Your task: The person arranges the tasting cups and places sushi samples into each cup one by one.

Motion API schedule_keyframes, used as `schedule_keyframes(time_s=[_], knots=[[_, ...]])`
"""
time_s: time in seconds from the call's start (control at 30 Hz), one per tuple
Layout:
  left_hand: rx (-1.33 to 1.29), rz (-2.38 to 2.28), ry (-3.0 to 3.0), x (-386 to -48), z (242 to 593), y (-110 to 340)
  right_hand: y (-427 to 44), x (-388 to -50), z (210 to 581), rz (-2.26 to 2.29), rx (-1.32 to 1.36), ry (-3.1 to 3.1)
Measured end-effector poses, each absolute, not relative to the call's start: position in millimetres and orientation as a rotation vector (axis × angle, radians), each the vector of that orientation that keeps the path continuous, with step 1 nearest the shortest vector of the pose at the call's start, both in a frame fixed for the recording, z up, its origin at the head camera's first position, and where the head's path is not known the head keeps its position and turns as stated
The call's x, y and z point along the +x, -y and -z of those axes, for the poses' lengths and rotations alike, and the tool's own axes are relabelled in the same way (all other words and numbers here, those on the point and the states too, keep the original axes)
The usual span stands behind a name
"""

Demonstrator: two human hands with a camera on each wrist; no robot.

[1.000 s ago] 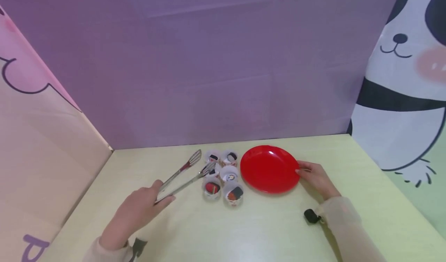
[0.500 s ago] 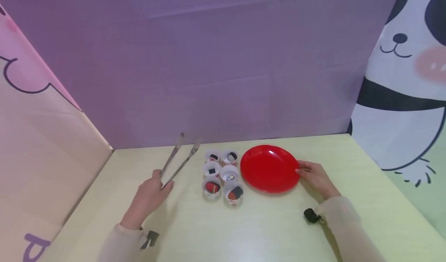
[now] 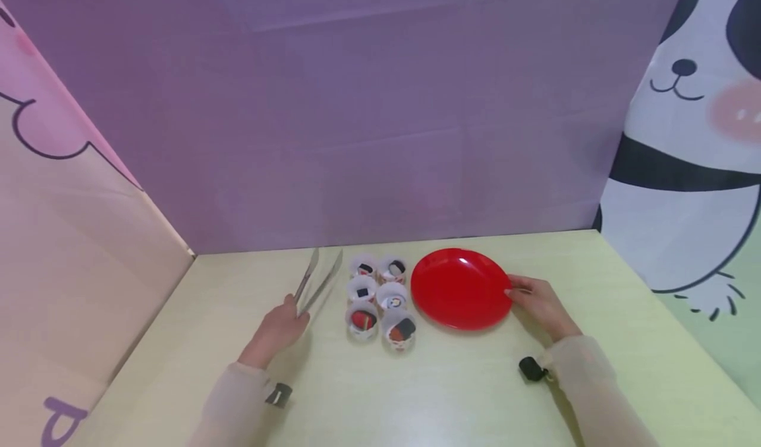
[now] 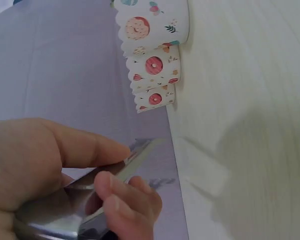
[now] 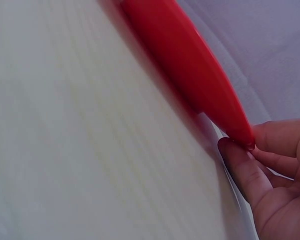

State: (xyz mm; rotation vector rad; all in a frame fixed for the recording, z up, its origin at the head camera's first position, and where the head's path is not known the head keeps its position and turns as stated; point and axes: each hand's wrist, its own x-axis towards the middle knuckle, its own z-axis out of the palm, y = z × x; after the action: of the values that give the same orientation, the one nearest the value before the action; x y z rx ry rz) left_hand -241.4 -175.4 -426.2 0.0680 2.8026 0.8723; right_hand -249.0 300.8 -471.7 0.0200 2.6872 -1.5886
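Observation:
In the head view my left hand (image 3: pixel 276 328) grips metal tongs (image 3: pixel 321 290), their two arms apart and nothing between the tips. They point towards the back wall, just left of the paper cups. The left wrist view shows the fingers and thumb of my left hand (image 4: pixel 40 155) curled round the shiny tongs (image 4: pixel 50 212). My right hand (image 3: pixel 538 305) pinches the right rim of a round red plate (image 3: pixel 460 292). Seen from the right wrist, that hand (image 5: pixel 277 187) has the plate (image 5: pixel 189 65) between thumb and fingers, its edge close above the table.
Several white paper cups (image 3: pixel 353 332) stand in two columns left of the plate, holding small sushi-like pieces (image 3: pixel 402 330). Up close, the cups (image 4: pixel 154 30) show printed doughnuts. The pale table (image 3: pixel 428 394) ends at a purple wall (image 3: pixel 380 137); printed cloths (image 3: pixel 684 236) flank both sides.
The tongs have swung from over the cups to point at the back wall, left of them. My left hand has moved forward and right. My right hand and the plate stay put.

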Motion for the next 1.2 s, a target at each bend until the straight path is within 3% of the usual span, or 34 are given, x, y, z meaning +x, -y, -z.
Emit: schedule_keyframes(time_s=[1.2], knots=[[0.027,-0.504,-2.836,-243.2,447.3,149.9,-305.1,-251.7,471.5,1.558,0.055,-2.616]])
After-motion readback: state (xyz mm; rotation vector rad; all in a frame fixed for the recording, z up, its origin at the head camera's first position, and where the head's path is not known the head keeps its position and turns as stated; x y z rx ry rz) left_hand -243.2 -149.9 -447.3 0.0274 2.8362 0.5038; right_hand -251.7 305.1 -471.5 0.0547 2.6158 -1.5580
